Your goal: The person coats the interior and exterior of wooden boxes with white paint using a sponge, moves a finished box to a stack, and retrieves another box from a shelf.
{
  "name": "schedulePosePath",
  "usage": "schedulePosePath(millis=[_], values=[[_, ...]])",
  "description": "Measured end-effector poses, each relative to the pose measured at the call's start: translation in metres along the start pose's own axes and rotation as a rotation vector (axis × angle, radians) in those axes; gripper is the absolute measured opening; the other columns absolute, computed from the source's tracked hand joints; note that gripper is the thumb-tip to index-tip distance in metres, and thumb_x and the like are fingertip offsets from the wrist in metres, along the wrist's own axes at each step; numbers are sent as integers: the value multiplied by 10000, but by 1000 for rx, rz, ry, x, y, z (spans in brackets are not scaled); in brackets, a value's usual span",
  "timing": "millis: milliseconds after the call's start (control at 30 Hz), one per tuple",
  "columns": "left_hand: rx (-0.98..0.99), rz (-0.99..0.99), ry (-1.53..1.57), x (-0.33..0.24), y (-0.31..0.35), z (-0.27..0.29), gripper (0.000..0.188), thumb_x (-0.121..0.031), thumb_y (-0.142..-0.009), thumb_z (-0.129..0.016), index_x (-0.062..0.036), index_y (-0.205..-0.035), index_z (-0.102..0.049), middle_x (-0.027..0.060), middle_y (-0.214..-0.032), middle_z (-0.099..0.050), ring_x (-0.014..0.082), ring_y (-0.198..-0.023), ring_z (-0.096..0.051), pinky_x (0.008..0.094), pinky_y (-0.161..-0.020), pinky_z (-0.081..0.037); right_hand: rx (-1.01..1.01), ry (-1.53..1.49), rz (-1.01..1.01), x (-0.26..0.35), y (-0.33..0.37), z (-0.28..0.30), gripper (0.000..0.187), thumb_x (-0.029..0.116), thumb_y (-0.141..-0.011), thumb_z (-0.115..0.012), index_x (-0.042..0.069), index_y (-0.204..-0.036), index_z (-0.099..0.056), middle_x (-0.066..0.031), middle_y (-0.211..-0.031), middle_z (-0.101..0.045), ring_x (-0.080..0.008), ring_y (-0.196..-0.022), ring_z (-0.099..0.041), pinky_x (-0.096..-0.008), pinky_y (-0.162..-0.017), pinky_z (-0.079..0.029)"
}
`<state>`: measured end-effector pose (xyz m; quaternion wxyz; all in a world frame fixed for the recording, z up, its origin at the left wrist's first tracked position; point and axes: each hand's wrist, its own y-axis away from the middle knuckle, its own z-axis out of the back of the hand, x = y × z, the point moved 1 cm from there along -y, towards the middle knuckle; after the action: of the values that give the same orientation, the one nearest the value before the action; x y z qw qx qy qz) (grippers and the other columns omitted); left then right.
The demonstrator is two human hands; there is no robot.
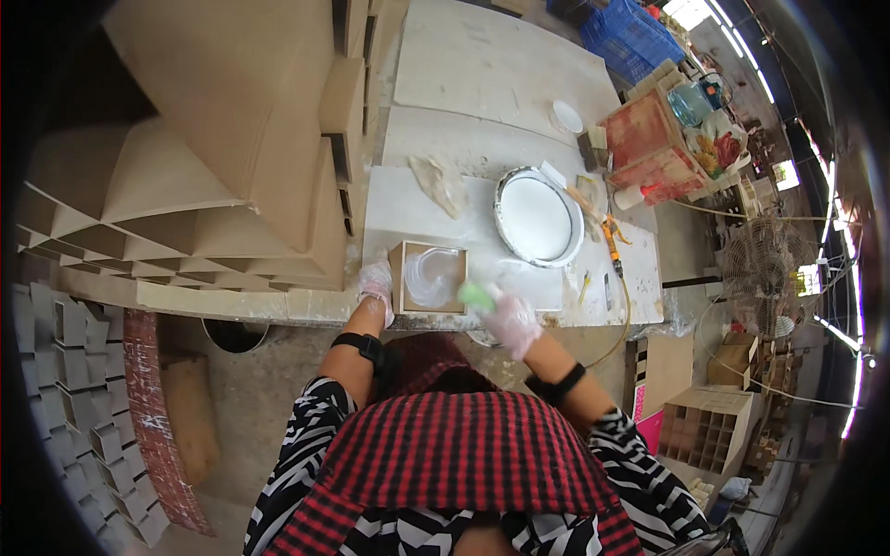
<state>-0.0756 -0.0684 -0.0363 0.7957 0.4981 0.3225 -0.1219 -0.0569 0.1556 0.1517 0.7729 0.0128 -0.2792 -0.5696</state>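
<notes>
Gloved hands at an open brown box, lower centre of the frame
The box (399, 273), a whitish smear inside, sits on the desk (385, 208); the left hand (375, 278) is against its left side, though I cannot tell how tightly its fingers close, and the right hand (512, 322) holds a blurred green item (476, 296) by its lower-right corner; marks on a pink panel (652, 433), lower right of the frame, are too small to read

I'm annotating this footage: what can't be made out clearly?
Head: green object in the right hand; blur obscures its exact kind.
Head: black container on the floor side; the table hides part.
Head: blue crate; the picture's top edge cuts it off.
</notes>
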Motion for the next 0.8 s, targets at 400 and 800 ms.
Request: schedulePosePath(millis=[400,800], values=[[-109,-24,-118,-7,12,8,704,-589,-814,-461,59,-1051,-603,243,-1106,-576,361,-1093,-525,389,-891,-417,40,150,268,31,-22,10,271,281,-835,-553,178,-1085,-565,-155,-892,-628,-324,-820,-612,-410,-772,-459],[-28,-74,24,10,-11,-4,678,-574,-850,-402,40,-1059,-601,246,-1123,-565,376,-1091,-516,389,-889,-414,-117,191,337,52,-67,-3,264,234,-789,-573,111,-1022,-571,-160,-919,-623,-336,-884,-588,-424,-773,-459]])
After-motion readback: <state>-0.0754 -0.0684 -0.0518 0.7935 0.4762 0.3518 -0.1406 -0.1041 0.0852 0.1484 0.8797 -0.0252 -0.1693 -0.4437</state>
